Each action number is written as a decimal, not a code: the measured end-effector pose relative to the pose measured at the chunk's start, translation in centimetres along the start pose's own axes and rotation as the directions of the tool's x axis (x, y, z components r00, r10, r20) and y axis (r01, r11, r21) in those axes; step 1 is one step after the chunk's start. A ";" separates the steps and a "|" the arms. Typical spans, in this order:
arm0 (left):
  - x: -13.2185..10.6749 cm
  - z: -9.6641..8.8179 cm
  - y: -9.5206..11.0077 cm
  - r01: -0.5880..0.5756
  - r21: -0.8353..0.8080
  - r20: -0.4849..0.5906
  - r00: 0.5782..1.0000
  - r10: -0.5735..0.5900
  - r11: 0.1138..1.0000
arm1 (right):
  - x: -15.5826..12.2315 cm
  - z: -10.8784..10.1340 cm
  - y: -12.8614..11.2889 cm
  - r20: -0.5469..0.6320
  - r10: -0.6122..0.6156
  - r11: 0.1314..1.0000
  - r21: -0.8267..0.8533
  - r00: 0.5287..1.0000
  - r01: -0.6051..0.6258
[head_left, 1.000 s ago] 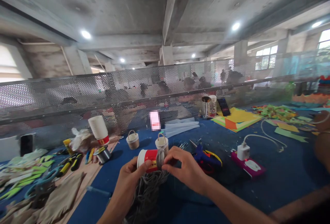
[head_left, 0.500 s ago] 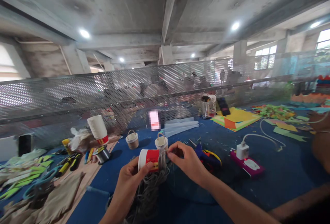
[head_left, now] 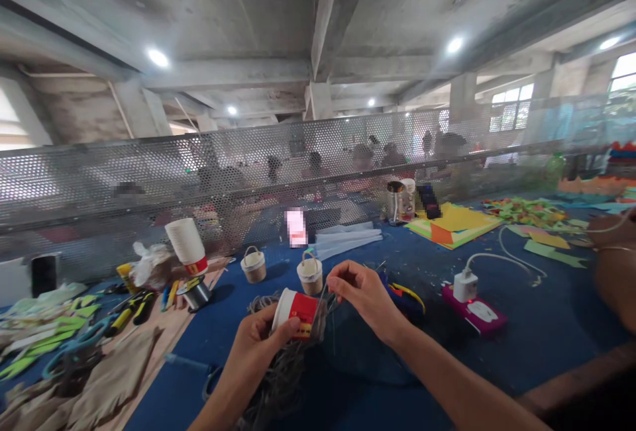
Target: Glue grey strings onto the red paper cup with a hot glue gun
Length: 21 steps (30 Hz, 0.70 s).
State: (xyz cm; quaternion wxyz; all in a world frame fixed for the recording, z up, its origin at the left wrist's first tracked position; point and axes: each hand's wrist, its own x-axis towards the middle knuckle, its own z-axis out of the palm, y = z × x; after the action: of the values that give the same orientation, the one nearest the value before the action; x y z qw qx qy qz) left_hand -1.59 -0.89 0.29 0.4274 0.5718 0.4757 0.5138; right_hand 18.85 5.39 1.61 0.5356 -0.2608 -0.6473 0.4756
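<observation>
The left hand point(head_left: 261, 341), nearer, grips a red-and-white paper cup point(head_left: 303, 305), its long axis running ten to four o'clock, grey cord point(head_left: 318, 322) around the four-o'clock end. At the cup's two o'clock, the right hand point(head_left: 365, 295) pinches what looks like a strand.

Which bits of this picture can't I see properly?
All in the head view:
- Left hand: some fingers are hidden behind the red-and-white cup.
- Cup lettering: too small to read.
- Blue-and-yellow tool: partly covered by the right hand.
- Bright pink-white thing: blurred into blocks.
- Someone's arm: cut off by the right edge.
- Shapes beyond the mesh screen: blurred, partly hidden by it.
</observation>
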 end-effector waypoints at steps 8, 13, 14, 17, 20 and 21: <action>-0.1 -0.1 -0.1 -0.026 0.038 0.015 1.000 0.025 0.999 | 0.1 -0.1 0.7 -0.026 -0.002 0.997 -0.081 1.000 0.000; -0.3 -0.1 -0.1 -0.020 0.025 0.053 0.998 0.018 0.999 | 0.1 -0.1 0.8 -0.021 0.006 0.994 -0.113 1.000 -0.008; -0.3 -0.1 -0.1 -0.017 0.019 0.059 0.998 0.016 1.000 | 0.1 -0.1 0.8 -0.014 0.004 0.993 -0.117 1.000 -0.005; -0.5 -0.1 -0.1 -0.013 0.005 0.069 0.998 0.013 1.000 | 0.0 -0.1 1.0 -0.002 0.005 0.991 -0.132 1.000 -0.005; -0.6 -0.1 0.1 -0.013 -0.003 0.065 0.998 0.013 1.000 | 0.0 -0.1 1.1 0.005 0.022 0.990 -0.143 1.000 -0.021; -0.7 -0.1 0.2 -0.013 -0.004 0.064 0.998 0.013 1.000 | 0.0 -0.1 1.1 0.009 0.026 0.989 -0.146 1.000 -0.025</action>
State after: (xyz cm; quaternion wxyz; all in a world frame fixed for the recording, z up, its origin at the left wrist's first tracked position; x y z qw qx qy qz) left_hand -1.64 -1.56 0.33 0.4400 0.5904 0.4571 0.4989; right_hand 18.70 5.89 0.59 0.5053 -0.3051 -0.6799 0.4351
